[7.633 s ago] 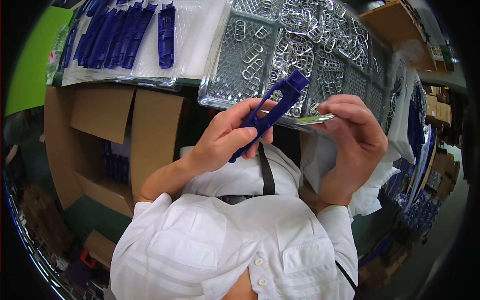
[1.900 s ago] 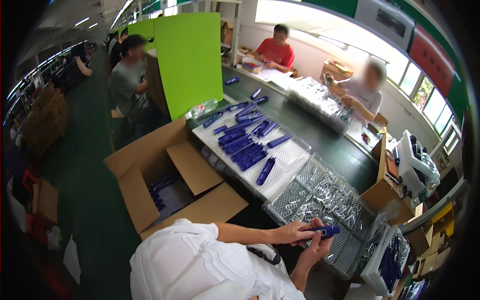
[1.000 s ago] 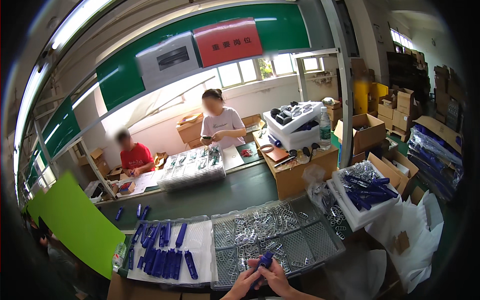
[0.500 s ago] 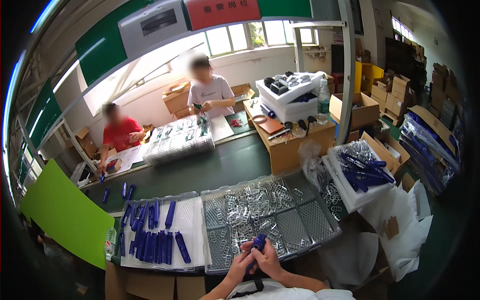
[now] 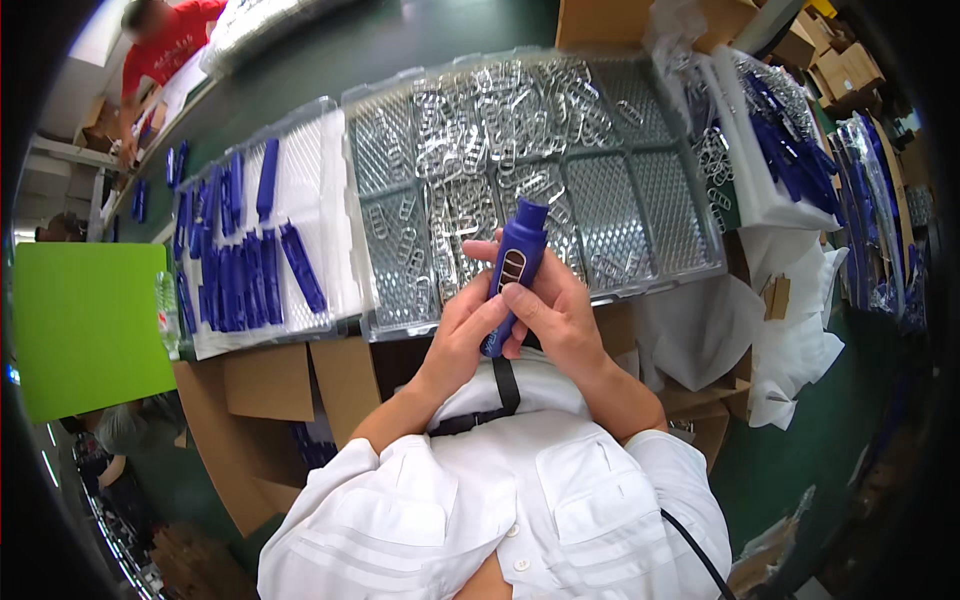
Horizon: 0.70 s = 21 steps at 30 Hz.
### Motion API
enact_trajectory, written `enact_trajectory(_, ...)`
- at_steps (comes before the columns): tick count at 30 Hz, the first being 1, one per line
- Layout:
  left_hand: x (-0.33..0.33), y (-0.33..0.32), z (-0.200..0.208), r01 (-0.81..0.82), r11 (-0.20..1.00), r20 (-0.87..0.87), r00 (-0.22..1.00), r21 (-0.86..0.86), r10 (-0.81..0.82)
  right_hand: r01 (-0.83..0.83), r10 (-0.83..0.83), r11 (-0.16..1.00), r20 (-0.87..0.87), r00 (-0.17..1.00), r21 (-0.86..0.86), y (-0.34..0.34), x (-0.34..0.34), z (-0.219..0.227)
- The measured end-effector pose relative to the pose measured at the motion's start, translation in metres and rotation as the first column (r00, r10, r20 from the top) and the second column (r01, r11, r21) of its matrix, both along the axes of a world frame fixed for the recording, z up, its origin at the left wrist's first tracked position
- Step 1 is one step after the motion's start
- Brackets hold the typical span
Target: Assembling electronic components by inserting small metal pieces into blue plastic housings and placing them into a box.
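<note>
Both my hands hold a blue tube-shaped plastic housing (image 5: 524, 236) in front of my body, its narrower neck pointing away from me. A silver-rimmed slotted oval frame (image 5: 513, 266) sits on its upper face. My left hand (image 5: 466, 318) grips the housing from the left, and my right hand (image 5: 562, 312) wraps its right side, with the thumb pressing just below the frame. Some fingers are hidden beneath it. Just beyond my hands lies a clear compartment tray (image 5: 612, 225), with many loose silver slotted frames (image 5: 500, 110) in several of its compartments.
Left of the tray, several blue housings (image 5: 268, 180) lie on white sheeting (image 5: 345, 225). A clear bottle (image 5: 167, 315) stands beside a green panel (image 5: 90, 330). Cardboard boxes (image 5: 265, 380) sit below the table edge. A white foam box (image 5: 745, 150) holds more blue parts. Someone in red (image 5: 165, 45) sits far left.
My view has tipped downward, so the trays appear higher and my torso shows. Both hands still hold the blue housing, whose slotted face is now plainly visible.
</note>
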<state>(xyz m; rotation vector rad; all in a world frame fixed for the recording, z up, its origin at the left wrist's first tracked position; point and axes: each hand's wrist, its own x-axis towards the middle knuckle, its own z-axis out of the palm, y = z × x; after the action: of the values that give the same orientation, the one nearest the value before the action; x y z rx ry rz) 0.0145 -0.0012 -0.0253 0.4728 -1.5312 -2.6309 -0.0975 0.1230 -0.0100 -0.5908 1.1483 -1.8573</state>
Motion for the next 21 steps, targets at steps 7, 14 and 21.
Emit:
enact_trajectory(7, 0.010, -0.009, -0.010, -0.013, 1.000, 0.076, 0.997, -0.026, 0.015, -0.003, 0.005, 0.999, 0.049, 0.999, -0.034, -0.005, 0.008, -0.026)
enact_trajectory(14, 0.009, -0.015, -0.014, -0.053, 0.998, 0.109, 0.992, -0.037, 0.057, -0.014, 0.014, 1.000, 0.016, 1.000, 0.000, -0.012, 0.008, -0.033)
enact_trajectory(21, 0.008, -0.017, -0.012, -0.006, 1.000, 0.132, 0.991, -0.024, 0.009, 0.021, -0.021, 1.000, 0.004, 1.000, 0.002, -0.014, 0.000, -0.029)
